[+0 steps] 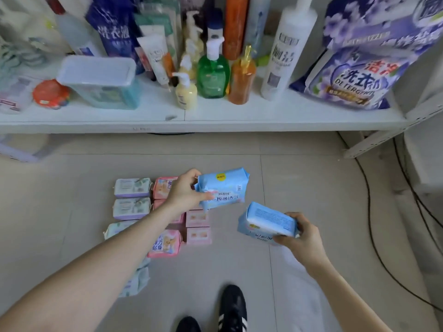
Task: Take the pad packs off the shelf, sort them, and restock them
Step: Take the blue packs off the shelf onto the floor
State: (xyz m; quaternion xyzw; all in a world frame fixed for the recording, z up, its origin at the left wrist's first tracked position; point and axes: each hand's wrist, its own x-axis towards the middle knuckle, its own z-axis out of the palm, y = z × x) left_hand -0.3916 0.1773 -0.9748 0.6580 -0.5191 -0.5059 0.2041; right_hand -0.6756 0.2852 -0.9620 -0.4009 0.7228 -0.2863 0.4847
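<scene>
My left hand (183,191) grips the left end of a light blue pad pack (224,188), held above the floor. My right hand (302,238) holds a second light blue pad pack (266,222) by its right side, lower and to the right. On the floor tiles lie sorted rows: pale green and lilac packs (132,187) on the left, pink packs (164,244) in the middle, small pink boxes (198,235) beside them. My left forearm hides part of these rows. The white shelf (215,116) stands above them.
The shelf carries bottles, a green pump bottle (212,73), a lidded plastic box (100,80), a red tub (50,93) and a purple detergent bag (354,75). Black cables (374,236) run along the floor at the right. My black shoes (230,307) are at the bottom.
</scene>
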